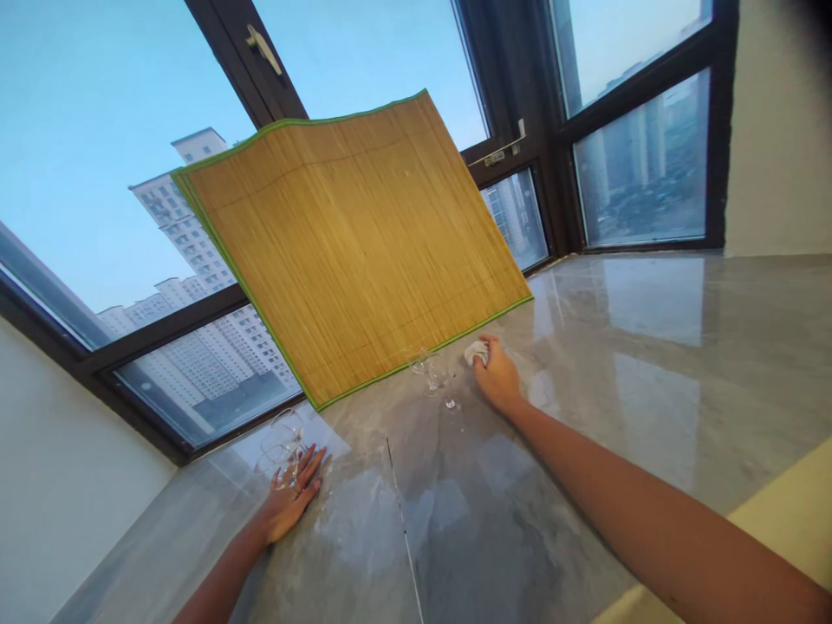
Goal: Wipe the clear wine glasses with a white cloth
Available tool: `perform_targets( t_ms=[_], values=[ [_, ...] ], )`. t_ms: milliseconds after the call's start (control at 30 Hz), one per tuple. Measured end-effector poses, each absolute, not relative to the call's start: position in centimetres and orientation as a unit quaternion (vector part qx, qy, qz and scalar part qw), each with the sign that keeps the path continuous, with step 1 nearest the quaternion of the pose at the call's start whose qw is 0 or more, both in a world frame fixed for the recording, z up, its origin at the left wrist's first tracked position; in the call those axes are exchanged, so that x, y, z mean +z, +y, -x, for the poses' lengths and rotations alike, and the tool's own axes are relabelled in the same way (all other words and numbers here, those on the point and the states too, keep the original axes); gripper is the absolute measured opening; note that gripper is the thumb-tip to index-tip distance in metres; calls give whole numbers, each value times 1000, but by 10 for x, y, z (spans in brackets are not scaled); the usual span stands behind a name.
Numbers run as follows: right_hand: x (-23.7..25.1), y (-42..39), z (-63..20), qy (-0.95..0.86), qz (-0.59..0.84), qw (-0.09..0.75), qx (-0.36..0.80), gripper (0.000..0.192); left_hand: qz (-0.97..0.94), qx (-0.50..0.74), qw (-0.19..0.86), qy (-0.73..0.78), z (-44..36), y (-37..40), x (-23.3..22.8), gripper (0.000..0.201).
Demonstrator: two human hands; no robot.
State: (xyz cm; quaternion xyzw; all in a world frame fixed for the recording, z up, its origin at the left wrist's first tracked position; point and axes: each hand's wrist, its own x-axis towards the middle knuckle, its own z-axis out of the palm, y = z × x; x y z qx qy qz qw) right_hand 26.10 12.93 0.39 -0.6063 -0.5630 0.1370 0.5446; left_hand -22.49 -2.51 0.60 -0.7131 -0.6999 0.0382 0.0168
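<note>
**Hands at glasses on marble sill**

Right hand (497,374): fingers curled, pinching a small white cloth (476,351), far centre. Clear stemmed glass (430,374) just left of it. Left hand (290,498): fingers spread, touching a second glass (284,446), near left. Bamboo mat (354,243) leans against the window (97,173).

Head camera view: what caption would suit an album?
Right hand presses a white cloth on the marble counter beside a glass.

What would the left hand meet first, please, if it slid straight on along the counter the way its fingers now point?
Most likely the clear glass right at the left hand's fingertips; they seem to touch its base already, though the glass is hard to read. Beyond stands the window frame.
</note>
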Motion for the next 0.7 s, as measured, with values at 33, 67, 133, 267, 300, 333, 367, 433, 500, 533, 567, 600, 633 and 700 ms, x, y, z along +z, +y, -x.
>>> perform_targets(
  t_ms=[33,67,133,267,300,333,367,433,500,533,567,600,633,700],
  values=[
    [4,129,-261,-564,606,544,138,44,715,37,20,-697,226,-27,6,58],
    [4,129,-261,-566,605,543,139,45,717,36,24,-695,227,-28,7,58],
    [5,128,-262,-567,604,542,138,44,721,33,33,-692,226,-30,6,57],
    [6,126,-262,-567,603,544,137,43,723,21,55,-689,226,-32,4,56],
    [6,126,-262,-568,603,543,137,44,726,15,59,-685,227,-33,4,56],
    [6,126,-262,-570,604,541,137,44,730,10,60,-681,228,-35,5,57],
    [6,125,-262,-570,606,538,138,44,735,6,60,-676,228,-38,6,57],
    [7,125,-261,-568,612,532,139,44,741,6,54,-670,230,-44,9,58],
    [6,125,-261,-566,612,534,140,45,739,12,49,-672,230,-51,12,58],
    [6,126,-261,-566,610,537,139,44,737,15,48,-674,231,-54,13,57],
    [5,126,-261,-566,607,540,138,44,736,16,48,-675,231,-56,13,56],
    [5,127,-261,-567,605,542,137,44,735,17,48,-677,231,-58,13,55],
    [4,128,-261,-567,604,544,137,44,733,18,49,-678,232,-60,12,54],
    [3,129,-261,-565,603,547,136,44,730,21,48,-682,233,-62,10,53]
  ],
)
